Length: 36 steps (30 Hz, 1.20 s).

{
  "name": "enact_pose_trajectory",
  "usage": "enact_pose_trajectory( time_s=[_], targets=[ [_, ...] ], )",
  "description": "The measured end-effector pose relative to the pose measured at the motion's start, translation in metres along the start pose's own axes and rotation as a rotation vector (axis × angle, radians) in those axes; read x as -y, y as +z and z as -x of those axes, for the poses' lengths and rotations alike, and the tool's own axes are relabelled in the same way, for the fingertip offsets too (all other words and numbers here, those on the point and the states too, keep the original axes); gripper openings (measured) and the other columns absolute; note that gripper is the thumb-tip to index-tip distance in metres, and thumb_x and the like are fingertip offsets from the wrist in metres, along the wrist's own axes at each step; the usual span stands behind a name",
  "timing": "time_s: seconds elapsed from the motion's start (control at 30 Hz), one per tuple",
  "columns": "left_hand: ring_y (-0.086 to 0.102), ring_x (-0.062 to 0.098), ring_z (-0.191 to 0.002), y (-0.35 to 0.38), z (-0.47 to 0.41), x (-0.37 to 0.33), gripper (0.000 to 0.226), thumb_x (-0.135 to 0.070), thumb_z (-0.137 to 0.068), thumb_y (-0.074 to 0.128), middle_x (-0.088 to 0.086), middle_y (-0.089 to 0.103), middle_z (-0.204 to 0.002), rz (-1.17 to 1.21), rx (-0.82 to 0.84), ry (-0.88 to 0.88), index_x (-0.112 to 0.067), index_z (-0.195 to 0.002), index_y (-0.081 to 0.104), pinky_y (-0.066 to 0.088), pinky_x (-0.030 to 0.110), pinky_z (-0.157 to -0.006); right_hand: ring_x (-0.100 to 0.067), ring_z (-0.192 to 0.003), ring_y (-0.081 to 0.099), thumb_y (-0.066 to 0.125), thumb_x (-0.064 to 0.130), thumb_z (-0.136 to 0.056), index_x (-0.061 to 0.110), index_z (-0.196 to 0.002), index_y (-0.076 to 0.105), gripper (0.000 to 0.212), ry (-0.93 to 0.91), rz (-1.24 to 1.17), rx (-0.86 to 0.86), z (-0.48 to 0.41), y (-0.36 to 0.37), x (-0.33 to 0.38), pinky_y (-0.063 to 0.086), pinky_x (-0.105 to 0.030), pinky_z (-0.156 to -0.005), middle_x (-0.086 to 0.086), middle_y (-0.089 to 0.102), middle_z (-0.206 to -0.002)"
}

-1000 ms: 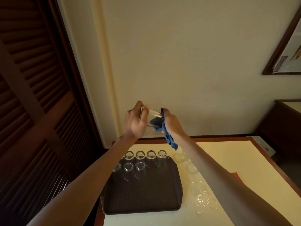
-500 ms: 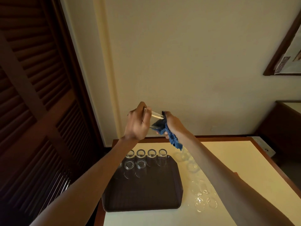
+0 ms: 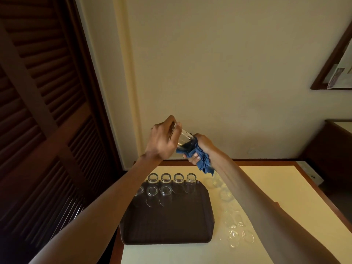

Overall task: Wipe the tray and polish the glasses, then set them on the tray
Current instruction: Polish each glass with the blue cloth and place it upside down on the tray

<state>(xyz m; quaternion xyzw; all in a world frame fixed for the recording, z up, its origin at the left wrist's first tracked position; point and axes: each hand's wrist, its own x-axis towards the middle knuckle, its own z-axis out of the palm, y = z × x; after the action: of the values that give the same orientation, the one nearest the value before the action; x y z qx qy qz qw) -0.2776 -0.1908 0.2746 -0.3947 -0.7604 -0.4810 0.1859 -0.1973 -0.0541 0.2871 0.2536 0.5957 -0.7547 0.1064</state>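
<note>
Tilted steeper than half a second ago: one glass (image 3: 185, 135), aloft past the tray (image 3: 171, 225), which our left hand (image 3: 162, 141) grips by the base; our right hand (image 3: 202, 144) clutches blue cloth (image 3: 204, 163) stuffed in its mouth.

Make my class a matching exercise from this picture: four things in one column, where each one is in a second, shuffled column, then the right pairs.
Things: 1 blue cloth; 2 held glass; 3 tray; 4 picture frame.
Places: A on the table; B gripped by the left hand; C on the wall, upper right; D bunched in the right hand.
Pairs: 1-D, 2-B, 3-A, 4-C.
</note>
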Motion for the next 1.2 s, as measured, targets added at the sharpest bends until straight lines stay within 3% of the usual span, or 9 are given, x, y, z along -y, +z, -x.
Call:
enact_pose_trajectory(
  time_s=[0.17, 0.27, 0.43, 0.53, 0.67, 0.8, 0.93, 1.07, 1.2],
  targets=[
    [0.058, 0.036, -0.097, -0.003, -0.015, -0.018, 0.062, -0.048, -0.078, 0.023, 0.016, 0.064, -0.095, 0.036, 0.192, -0.617, -0.003, -0.095, 0.061, 0.045, 0.043, -0.080, -0.010, -0.040, 0.055, 0.022, 0.029, -0.108, -0.003, -0.088, 0.062, 0.056, -0.457, 0.136, -0.316, -0.003, 0.016, -0.011, 0.043, -0.015, -0.043, -0.003, 0.065, -0.053],
    [0.054, 0.028, -0.079, -0.003, -0.013, -0.016, 0.044, -0.052, -0.089, 0.029, 0.004, 0.054, -0.074, 0.034, 0.065, -0.465, -0.016, -0.078, 0.051, 0.037, 0.038, -0.068, -0.013, -0.043, 0.055, 0.019, 0.036, -0.108, -0.002, -0.096, 0.062, 0.058, -0.348, 0.271, -0.354, 0.002, 0.014, 0.002, 0.043, -0.017, -0.045, -0.011, 0.066, -0.062],
    [0.043, 0.017, -0.048, -0.006, 0.001, -0.005, 0.041, -0.044, -0.106, 0.037, 0.000, 0.045, -0.057, 0.010, -0.138, 0.041, -0.011, -0.084, 0.049, 0.031, 0.030, -0.047, -0.012, -0.034, 0.036, 0.022, 0.040, -0.105, -0.004, -0.106, 0.054, 0.054, -0.051, 0.214, -0.104, 0.005, 0.002, 0.021, 0.032, -0.020, -0.032, -0.014, 0.062, -0.059],
    [0.050, 0.020, -0.061, -0.002, -0.001, -0.010, 0.042, -0.045, -0.100, 0.035, 0.004, 0.050, -0.065, 0.080, -0.091, -0.172, -0.010, -0.082, 0.050, 0.036, 0.034, -0.055, -0.015, -0.038, 0.049, 0.020, 0.047, -0.104, -0.001, -0.100, 0.056, 0.060, -0.229, 0.343, -0.299, 0.004, 0.012, 0.015, 0.044, -0.024, -0.042, -0.010, 0.064, -0.056],
    [0.058, 0.033, -0.092, -0.004, -0.014, -0.019, 0.051, -0.047, -0.099, 0.030, 0.016, 0.063, -0.094, 0.134, 0.116, -0.653, -0.005, -0.094, 0.059, 0.041, 0.034, -0.067, -0.034, -0.093, 0.065, 0.018, 0.054, -0.097, 0.007, -0.103, 0.050, 0.057, -0.546, 0.492, -0.511, 0.004, 0.015, -0.003, 0.055, -0.042, -0.086, -0.021, 0.065, -0.102],
    [0.056, 0.029, -0.073, -0.002, -0.004, -0.014, 0.050, -0.051, -0.095, 0.032, 0.011, 0.059, -0.075, 0.076, -0.073, -0.361, -0.008, -0.082, 0.054, 0.039, 0.038, -0.065, -0.021, -0.061, 0.057, 0.019, 0.040, -0.108, 0.004, -0.095, 0.058, 0.054, -0.379, 0.469, -0.407, 0.006, 0.012, 0.007, 0.044, -0.029, -0.057, -0.014, 0.064, -0.076],
    [0.044, 0.020, -0.051, -0.002, 0.007, -0.002, 0.040, -0.044, -0.104, 0.038, -0.002, 0.044, -0.058, 0.031, -0.149, -0.033, -0.013, -0.081, 0.048, 0.029, 0.031, -0.051, -0.013, -0.033, 0.042, 0.020, 0.044, -0.106, -0.002, -0.117, 0.054, 0.058, -0.113, 0.339, -0.210, 0.002, 0.006, 0.011, 0.033, -0.019, -0.036, -0.014, 0.064, -0.062],
    [0.052, 0.024, -0.067, 0.000, -0.001, -0.008, 0.045, -0.048, -0.095, 0.036, 0.007, 0.055, -0.068, 0.161, -0.074, -0.333, -0.008, -0.079, 0.052, 0.044, 0.041, -0.063, -0.007, -0.037, 0.052, 0.018, 0.038, -0.109, 0.000, -0.097, 0.057, 0.055, -0.334, 0.401, -0.363, 0.006, 0.015, 0.003, 0.039, -0.016, -0.040, -0.008, 0.064, -0.061],
    [0.058, 0.032, -0.086, 0.001, -0.009, -0.014, 0.048, -0.052, -0.083, 0.033, 0.008, 0.059, -0.075, 0.187, -0.011, -0.645, -0.010, -0.078, 0.057, 0.047, 0.045, -0.080, -0.007, -0.058, 0.054, 0.018, 0.041, -0.107, 0.004, -0.103, 0.051, 0.050, -0.485, 0.438, -0.462, 0.007, 0.016, 0.000, 0.046, -0.019, -0.055, -0.004, 0.057, -0.075]
  ],
)
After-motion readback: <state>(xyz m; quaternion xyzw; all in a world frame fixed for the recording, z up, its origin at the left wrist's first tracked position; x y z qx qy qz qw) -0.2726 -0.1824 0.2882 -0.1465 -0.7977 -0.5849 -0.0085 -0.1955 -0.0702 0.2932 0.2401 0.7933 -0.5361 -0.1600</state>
